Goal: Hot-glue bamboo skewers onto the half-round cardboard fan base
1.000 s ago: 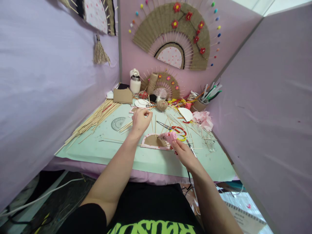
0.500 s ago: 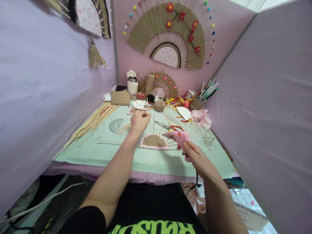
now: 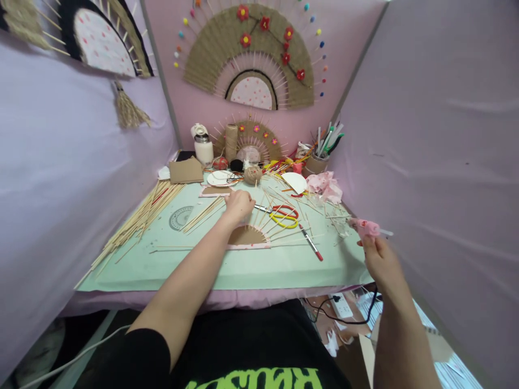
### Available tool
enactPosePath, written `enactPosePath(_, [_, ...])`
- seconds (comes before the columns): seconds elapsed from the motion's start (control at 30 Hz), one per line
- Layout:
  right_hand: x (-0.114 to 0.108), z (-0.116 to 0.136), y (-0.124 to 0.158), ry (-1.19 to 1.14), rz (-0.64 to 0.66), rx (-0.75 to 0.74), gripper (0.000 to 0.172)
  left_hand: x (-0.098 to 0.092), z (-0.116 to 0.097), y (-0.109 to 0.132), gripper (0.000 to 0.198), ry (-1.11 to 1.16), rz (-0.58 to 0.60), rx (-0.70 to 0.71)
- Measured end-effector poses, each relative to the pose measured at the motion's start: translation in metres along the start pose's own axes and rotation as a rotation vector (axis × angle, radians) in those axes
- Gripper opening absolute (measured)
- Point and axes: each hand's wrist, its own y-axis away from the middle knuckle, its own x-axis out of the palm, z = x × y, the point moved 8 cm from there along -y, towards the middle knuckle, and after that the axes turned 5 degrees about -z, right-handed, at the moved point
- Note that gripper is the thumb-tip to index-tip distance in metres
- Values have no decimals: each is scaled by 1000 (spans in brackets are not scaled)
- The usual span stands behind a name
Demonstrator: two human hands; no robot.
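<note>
My left hand is closed, pinching a thin wooden stick down onto a half-round cardboard piece with a pink edge, from which several sticks fan out. My right hand grips a pink glue gun at the table's right edge, well away from the cardboard piece. The gun's black cord hangs down to a power strip on the floor.
Red and yellow scissors and a red-tipped pen lie right of the cardboard piece. A long pile of sticks lies at left. A twine ball, a white bottle, a cup of pens and pink cloth crowd the back.
My right hand has carried the glue gun from the cardboard piece out to the right edge of the table. My left hand has come down with the stick onto the piece.
</note>
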Motion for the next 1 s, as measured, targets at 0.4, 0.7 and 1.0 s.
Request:
enactPosePath(0.4, [28,4,-8,259,-54,-233,43,18,-5,-3,30,-121,69,43])
enactPosePath(0.7, [34,-2,-7,290,0,-199,36,28,-4,-4,33,-168,93,61])
enactPosePath(1.0, [35,-5,-7,263,-114,-260,47,31,-3,-5,33,-232,118,60])
